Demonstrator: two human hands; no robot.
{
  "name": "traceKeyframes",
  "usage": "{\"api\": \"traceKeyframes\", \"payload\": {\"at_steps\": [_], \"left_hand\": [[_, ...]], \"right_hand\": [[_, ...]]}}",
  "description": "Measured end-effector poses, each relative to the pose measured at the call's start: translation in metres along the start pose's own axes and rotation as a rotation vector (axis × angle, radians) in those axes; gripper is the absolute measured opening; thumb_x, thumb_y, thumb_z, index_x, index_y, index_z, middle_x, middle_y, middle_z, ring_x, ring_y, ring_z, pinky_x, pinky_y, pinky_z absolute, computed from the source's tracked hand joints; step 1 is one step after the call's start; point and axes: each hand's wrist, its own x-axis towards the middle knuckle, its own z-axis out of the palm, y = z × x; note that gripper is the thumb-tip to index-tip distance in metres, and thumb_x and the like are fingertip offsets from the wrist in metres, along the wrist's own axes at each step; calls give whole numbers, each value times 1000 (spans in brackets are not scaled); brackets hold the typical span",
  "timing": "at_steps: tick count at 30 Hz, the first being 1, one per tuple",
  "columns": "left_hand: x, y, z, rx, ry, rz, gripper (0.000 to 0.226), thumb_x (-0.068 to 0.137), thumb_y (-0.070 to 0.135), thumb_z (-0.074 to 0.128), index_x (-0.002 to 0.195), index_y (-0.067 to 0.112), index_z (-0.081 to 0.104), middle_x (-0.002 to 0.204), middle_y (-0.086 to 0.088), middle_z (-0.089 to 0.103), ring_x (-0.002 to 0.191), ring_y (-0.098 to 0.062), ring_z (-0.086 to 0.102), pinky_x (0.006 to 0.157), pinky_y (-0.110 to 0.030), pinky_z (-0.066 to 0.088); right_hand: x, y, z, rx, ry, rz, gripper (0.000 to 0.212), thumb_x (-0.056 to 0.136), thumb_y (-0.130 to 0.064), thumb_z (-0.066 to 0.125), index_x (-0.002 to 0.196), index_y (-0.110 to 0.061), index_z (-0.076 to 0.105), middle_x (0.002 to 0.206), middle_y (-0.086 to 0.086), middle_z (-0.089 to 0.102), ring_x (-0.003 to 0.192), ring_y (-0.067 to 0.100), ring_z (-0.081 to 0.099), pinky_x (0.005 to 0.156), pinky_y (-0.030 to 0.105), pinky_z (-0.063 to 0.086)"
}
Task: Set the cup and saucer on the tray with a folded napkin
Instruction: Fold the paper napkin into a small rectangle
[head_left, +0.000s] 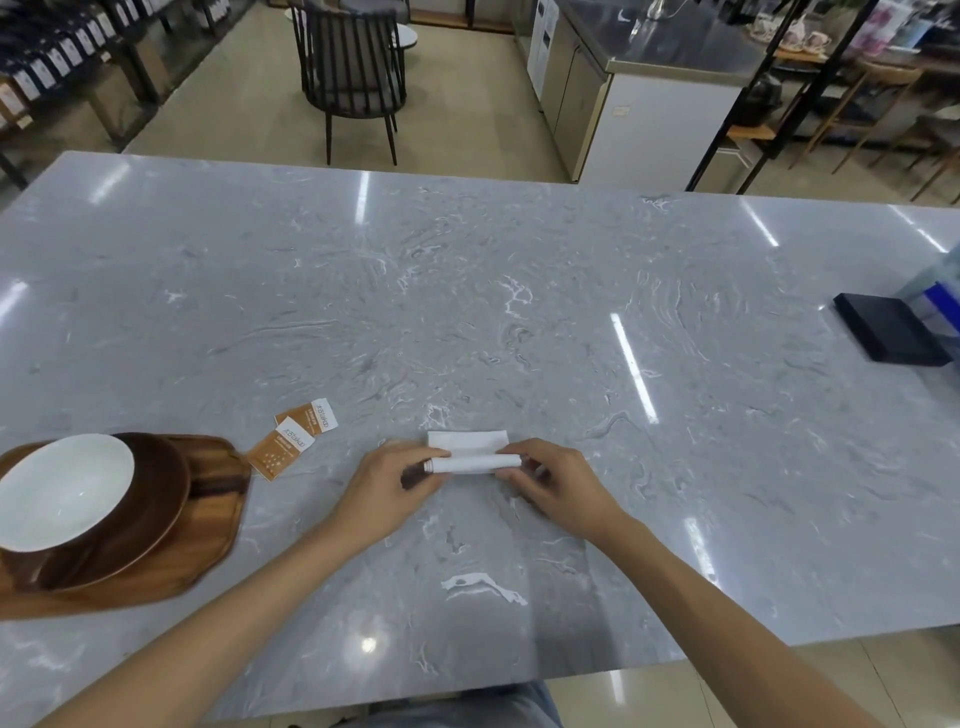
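A white napkin lies on the grey marble table, its near part rolled into a tube. My left hand pinches the roll's left end. At the roll's right end, my right hand pinches it too. At the far left a wooden tray carries a brown saucer with a white-lined brown cup on it.
Two orange-and-white sachets lie between the tray and the napkin. A black flat box and a blue-and-clear object sit at the table's right edge. A dark chair and a counter stand beyond the table.
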Motion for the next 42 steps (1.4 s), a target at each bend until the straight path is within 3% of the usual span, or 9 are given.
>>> {"api": "traceKeyframes", "payload": {"at_steps": [5,8,13,20,28,31,35,38,42], "left_hand": [[0,-1,-7,-91,-17,-108,21,86,18,79,107,16,78,94,-1,78,86,-18,74,82,-36,59],[8,2,-10,-50,-54,-132,11,93,26,72,97,17,76,74,-2,70,66,-13,61,67,-30,48],[24,7,-7,-6,-27,-238,25,97,29,65,77,14,63,66,-3,64,64,-17,55,61,-26,37],[30,10,4,46,111,-306,31,89,27,70,117,26,57,62,4,69,69,-17,64,73,-33,51],[30,6,13,432,56,25,37,93,18,61,126,31,70,140,2,54,107,-23,60,79,-39,57],[35,6,13,550,28,102,36,90,14,63,123,23,73,137,5,64,117,-26,59,84,-41,55],[33,3,19,669,5,137,42,88,12,68,130,9,67,133,-2,68,121,-27,63,87,-41,56],[27,-1,21,713,-1,151,45,98,21,57,140,5,58,143,-5,61,133,-25,56,96,-40,54],[20,-5,17,738,-44,130,54,104,35,31,148,8,47,154,-1,50,144,-26,43,106,-42,48]], "right_hand": [[3,-3,6,99,32,72,21,95,-33,71,111,-19,73,76,-7,65,60,6,56,61,21,47],[3,-1,5,169,36,132,17,98,-34,66,108,-22,72,74,-16,64,61,0,57,61,12,41],[13,-4,8,278,103,271,17,97,-38,67,104,-23,66,72,-3,72,56,3,61,57,23,48],[25,-8,18,309,212,428,15,94,-46,66,99,-33,65,64,1,73,49,9,63,51,32,53],[31,-21,31,190,335,477,27,95,-42,63,118,-32,55,71,2,73,58,17,68,64,44,61],[35,-26,31,-111,331,451,46,96,-45,60,138,-32,46,114,2,52,72,16,59,68,32,51],[36,-31,37,-402,270,149,41,102,-29,54,142,-20,53,140,8,50,117,29,58,91,45,55],[32,-24,51,-496,114,-16,51,109,-35,38,154,-12,41,161,11,40,148,28,39,119,48,35],[28,-11,58,-500,44,52,62,108,-47,14,163,-18,17,169,-1,22,157,18,19,128,43,15]]}}
